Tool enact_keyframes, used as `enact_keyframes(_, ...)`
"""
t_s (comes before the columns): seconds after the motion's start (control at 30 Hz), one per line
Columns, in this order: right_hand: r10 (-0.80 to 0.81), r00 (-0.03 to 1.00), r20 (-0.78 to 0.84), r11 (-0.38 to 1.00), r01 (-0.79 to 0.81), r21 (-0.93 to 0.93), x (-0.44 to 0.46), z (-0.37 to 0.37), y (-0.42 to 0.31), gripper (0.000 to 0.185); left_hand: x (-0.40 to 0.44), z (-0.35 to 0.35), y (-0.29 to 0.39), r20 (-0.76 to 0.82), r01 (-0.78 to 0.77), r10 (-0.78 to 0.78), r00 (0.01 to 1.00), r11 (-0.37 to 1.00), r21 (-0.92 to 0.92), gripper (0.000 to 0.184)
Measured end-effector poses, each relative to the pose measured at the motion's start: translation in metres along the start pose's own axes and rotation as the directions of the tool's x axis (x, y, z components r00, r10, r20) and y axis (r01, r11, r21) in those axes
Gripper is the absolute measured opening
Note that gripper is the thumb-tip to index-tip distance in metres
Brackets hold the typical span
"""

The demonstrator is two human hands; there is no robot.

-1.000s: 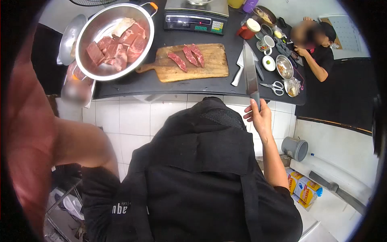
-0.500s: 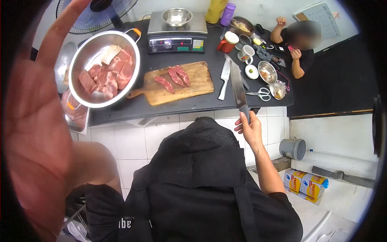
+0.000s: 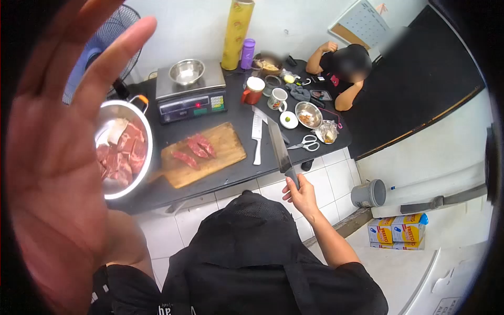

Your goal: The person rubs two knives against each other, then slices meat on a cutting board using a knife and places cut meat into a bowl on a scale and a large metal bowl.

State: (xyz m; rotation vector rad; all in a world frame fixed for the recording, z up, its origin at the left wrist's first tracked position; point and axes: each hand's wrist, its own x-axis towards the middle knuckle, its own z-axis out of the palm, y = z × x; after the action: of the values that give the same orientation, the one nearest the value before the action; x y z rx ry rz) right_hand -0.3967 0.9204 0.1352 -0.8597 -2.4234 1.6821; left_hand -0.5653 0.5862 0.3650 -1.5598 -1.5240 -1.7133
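I've got the right hand closed round the handle of the grey-handled knife, blade pointing away across the edge of the table, tip near the white-handled knife; can't tell blade height. Left hand is spread wide right up at my camera, palm in view, hiding the left side of the metal bowl with the raw meat chunks. Three meat strips lie on the wooden board, between bowl and knives. Scale sits behind the board, small steel bowl on its plate. Scissors lie right of the blade. Co-worker's arm at the table's far right.
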Motion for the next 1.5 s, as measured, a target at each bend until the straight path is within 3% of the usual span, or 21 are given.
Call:
enact_keyframes(0.4,0.011,0.986,-0.164,0.999,-0.004,0.043,-0.002,-0.023,0.008,0.026,0.051,0.030,-0.026,0.207,-0.086,0.094,0.974,0.995,-0.048,0.051)
enact_keyframes(0.57,0.067,0.970,-0.235,0.996,-0.053,0.065,-0.003,-0.042,0.016,0.024,0.074,0.053,-0.037,0.220,-0.145,0.156,0.963,0.987,-0.069,0.055)
enact_keyframes(0.7,0.067,0.962,-0.265,0.995,-0.045,0.089,0.004,-0.057,0.027,0.025,0.080,0.067,-0.052,0.171,-0.133,0.143,0.975,0.988,-0.073,0.058)
enact_keyframes(0.8,0.062,0.958,-0.281,0.996,-0.041,0.079,0.011,-0.070,0.033,0.025,0.054,0.106,-0.080,-0.052,0.104,-0.106,0.993,0.994,-0.044,0.059)
enact_keyframes(0.83,0.056,0.956,-0.287,0.996,-0.036,0.077,0.015,-0.074,0.035,0.025,0.040,0.124,-0.092,-0.165,0.216,-0.223,0.961,0.975,-0.054,0.061)
enact_keyframes(0.9,0.059,0.954,-0.294,0.997,-0.040,0.070,0.022,-0.084,0.039,0.026,0.001,0.137,-0.136,-0.140,0.425,-0.416,0.899,0.904,0.044,0.054)
enact_keyframes(0.97,0.057,0.955,-0.291,0.998,-0.046,0.041,0.031,-0.093,0.046,0.026,-0.050,0.146,-0.179,-0.089,0.595,-0.607,0.790,0.724,0.349,0.044)
enact_keyframes(1.03,0.059,0.957,-0.286,0.998,-0.052,0.032,0.040,-0.101,0.047,0.027,-0.112,0.157,-0.215,-0.031,0.680,-0.779,0.626,0.527,0.509,0.041)
enact_keyframes(1.07,0.057,0.959,-0.277,0.998,-0.053,0.020,0.045,-0.105,0.047,0.028,-0.165,0.155,-0.248,0.061,0.615,-0.828,0.558,0.462,0.639,0.046)
enact_keyframes(1.13,0.051,0.964,-0.259,0.999,-0.053,-0.001,0.055,-0.112,0.048,0.029,-0.230,0.164,-0.275,0.129,0.624,-0.899,0.419,0.388,0.679,0.045)
enact_keyframes(1.23,0.046,0.972,-0.232,0.998,-0.054,-0.028,0.073,-0.123,0.046,0.030,-0.282,0.182,-0.283,0.200,0.529,-0.866,0.459,0.447,0.722,0.046)
enact_keyframes(1.37,0.029,0.978,-0.208,0.999,-0.035,-0.025,0.095,-0.133,0.044,0.030,-0.303,0.197,-0.277,0.293,0.395,-0.857,0.425,0.466,0.792,0.041)
enact_keyframes(1.43,0.036,0.980,-0.194,0.999,-0.043,-0.030,0.106,-0.137,0.050,0.030,-0.303,0.205,-0.277,0.347,0.533,-0.916,0.203,0.400,0.745,0.033)
enact_keyframes(1.5,0.042,0.983,-0.179,0.998,-0.049,-0.036,0.113,-0.141,0.050,0.030,-0.300,0.212,-0.274,0.314,0.507,-0.937,0.156,0.349,0.788,0.028)
